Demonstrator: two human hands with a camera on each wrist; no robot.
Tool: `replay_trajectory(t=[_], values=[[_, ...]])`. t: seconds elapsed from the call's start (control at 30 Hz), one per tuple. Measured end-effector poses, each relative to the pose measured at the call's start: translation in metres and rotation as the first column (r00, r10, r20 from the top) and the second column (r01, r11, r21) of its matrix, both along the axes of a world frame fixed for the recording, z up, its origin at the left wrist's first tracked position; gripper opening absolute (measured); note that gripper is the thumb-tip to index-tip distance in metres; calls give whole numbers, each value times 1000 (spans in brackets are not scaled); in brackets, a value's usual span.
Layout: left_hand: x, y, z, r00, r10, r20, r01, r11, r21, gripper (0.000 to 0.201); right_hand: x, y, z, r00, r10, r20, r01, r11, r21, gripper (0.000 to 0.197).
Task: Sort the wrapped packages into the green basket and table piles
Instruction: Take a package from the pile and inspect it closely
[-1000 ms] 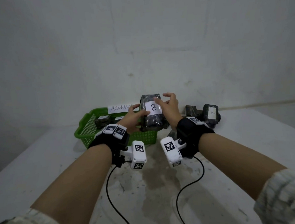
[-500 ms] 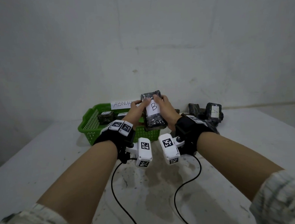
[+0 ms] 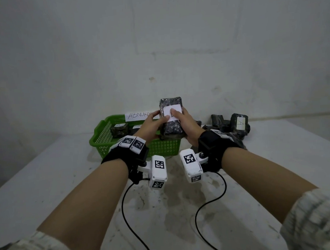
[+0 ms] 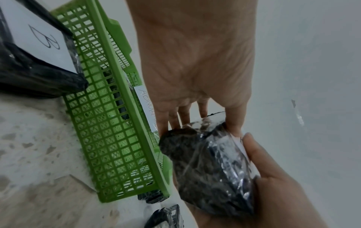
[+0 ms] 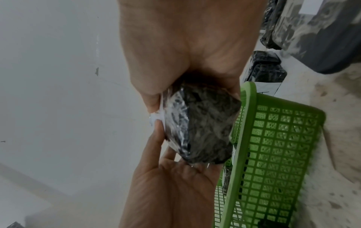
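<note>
Raised slightly, with thumbs now covering the label. Both hands (image 3: 169,122) gripping wrapped package (image 3: 172,128) above green basket (image 3: 102,139). Probably checking it; sorting pending.

A pale, stained counter (image 3: 49,179) carries a green basket (image 3: 161,147) toward its far edge. To the basket's right lies a pile of dark wrapped packages (image 3: 220,122), one with a white label (image 3: 240,122), apparently marked A. Two black cables (image 3: 124,211) trail across the near surface.

A dark mottled package (image 3: 172,122) bears a white label (image 3: 171,113); the basket (image 3: 102,139) is green.
</note>
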State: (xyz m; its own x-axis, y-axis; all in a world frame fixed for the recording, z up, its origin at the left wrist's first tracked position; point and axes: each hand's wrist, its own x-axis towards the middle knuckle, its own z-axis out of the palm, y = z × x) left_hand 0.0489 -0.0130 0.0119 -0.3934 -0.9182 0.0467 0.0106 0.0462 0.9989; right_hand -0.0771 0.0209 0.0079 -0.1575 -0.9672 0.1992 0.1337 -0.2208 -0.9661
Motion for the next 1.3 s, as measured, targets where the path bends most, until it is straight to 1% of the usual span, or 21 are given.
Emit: replay_trajectory(t=[0.03, 0.1, 0.13, 0.17, 0.23, 0.27, 0.33, 0.43, 0.63, 0.7, 0.77, 0.83, 0.9, 0.93, 0.97, 1.0, 1.07, 1.1, 1.17, 1.23, 1.3], values=[[1, 0, 1, 1000, 1, -4, -1, 1000, -6, 55, 2, 2, 1, 1000, 12, -2, -12, 1000, 15, 55], [4, -2, 1, 999, 27, -18, -28, 999, -31, 57, 4, 1, -1, 999, 53, -13, -52, 997, 57, 89], [5, -3, 1, 999, 46, -29, -47, 998, -39, 58, 4, 1, -2, 996, 80, -25, -78, 994, 76, 99], [7, -3, 2, 998, 56, -35, -58, 998, -38, 58, 6, 4, -1, 994, 102, -25, -100, 992, 79, 95], [8, -4, 2, 997, 56, -51, -57, 998, -31, 56, 6, 7, -1, 992, 122, -17, -121, 991, 60, 67], [8, -5, 1, 997, 50, -63, -51, 998, -22, 54, 4, 6, -3, 992, 129, -12, -128, 991, 36, 58], [10, -5, -3, 996, 36, -77, -36, 999, 2, 52, 3, 7, -4, 991, 137, 6, -137, 991, 0, 52], [10, -4, -7, 999, 10, -38, -10, 1000, 0, 52, 5, 5, -6, 993, 111, 48, -110, 994, -16, 49], [9, -7, -12, 999, 21, -47, -22, 1000, -13, 49, 1, 6, -10, 979, 192, 70, -193, 981, -3, 57], [10, -9, -14, 999, 18, -36, -17, 1000, 2, 49, 0, 7, -9, 980, 188, 62, -189, 982, 15, 60], [10, -9, -15, 999, 19, -30, -19, 1000, 0, 50, -2, 6, -10, 990, 139, 0, -139, 990, 15, 65], [10, -9, -14, 999, 39, -15, -40, 996, -75, 52, -6, 4, -11, 990, 85, -111, -88, 996, -21, 83], [10, -9, -10, 999, 45, -6, -46, 987, -151, 52, -9, 3, -13, 965, 47, -257, -63, 996, -58, 98], [10, -8, -8, 999, 45, -20, -47, 987, -155, 51, -9, 3, -12, 950, 41, -309, -66, 995, -73, 99], [9, -6, -4, 998, 36, -44, -42, 991, -127, 50, -9, 2, -11, 944, 22, -329, -52, 995, -83, 93], [9, -5, -2, 997, 22, -76, -28, 997, -78, 50, -7, 3, -9, 949, -2, -316, -30, 995, -97, 76], [8, -3, 1, 992, -42, -116, 40, 999, -19, 48, -5, 3, -6, 961, -54, -272, 18, 991, -133, 33], [8, -2, 2, 989, -76, -125, 73, 997, -28, 43, -4, 4, -5, 962, -77, -262, 39, 988, -148, 22], [10, -4, 1, 982, -98, -159, 93, 995, -41, 37, -6, 4, -4, 966, -107, -236, 71, 985, -154, 20], [14, -5, -1, 983, -58, -174, 54, 998, -28, 39, -10, 3, -2, 979, -124, -163, 102, 985, -137, 24], [17, -7, -3, 987, -10, -160, 9, 1000, -5, 45, -11, 1, -1, 981, -163, -107, 150, 982, -118, 21]])
